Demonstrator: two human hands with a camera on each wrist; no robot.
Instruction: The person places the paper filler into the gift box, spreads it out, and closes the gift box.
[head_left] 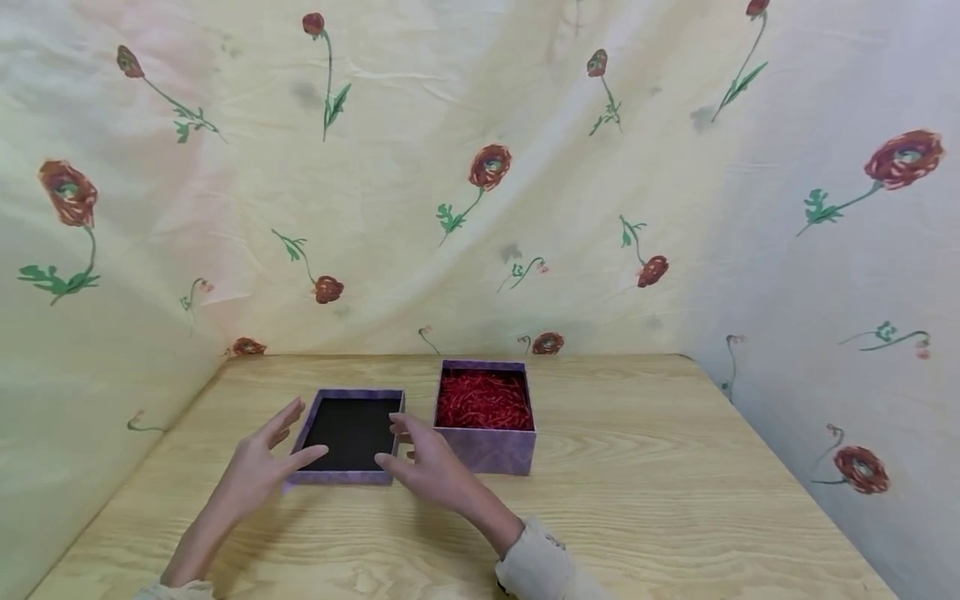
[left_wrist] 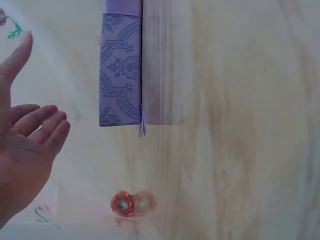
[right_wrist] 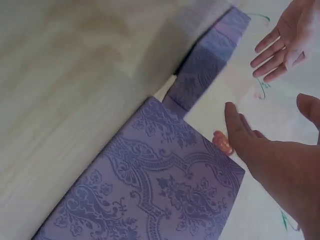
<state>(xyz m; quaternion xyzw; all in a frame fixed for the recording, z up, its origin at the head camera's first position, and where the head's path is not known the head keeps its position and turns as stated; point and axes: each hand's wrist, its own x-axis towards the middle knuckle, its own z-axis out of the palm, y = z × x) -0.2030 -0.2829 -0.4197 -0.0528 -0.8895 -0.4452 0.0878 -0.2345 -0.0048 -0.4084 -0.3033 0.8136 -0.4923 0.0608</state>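
Two hands at the lid, neither gripping anything.

Lid: shallow, purple, black inside, lying hollow side up on the table, left of the box. A small purple tab sticks out at one corner, seen from the left wrist.

Left hand: at the lid's left side, fingers extended, thumb well away from them, nothing held. In the head view the thumb overlaps the lid's near left part; the left wrist view shows a gap between hand and lid.

Right hand: at the lid's right side, between lid and box in the head view. Fingers loosely bent, thumb apart, grasp wide and holding nothing. Fingertips overlap the lid's right edge in the head view; from the right wrist they stand clear of both lid and box.

Box: deeper, same purple, with a scrolled floral pattern plain in the right wrist view. Upright just right of the lid, filled with red shreds.

Table: pale wood grain. Behind and at both sides, cream cloth printed with red flowers. Pale sleeve at the right wrist.
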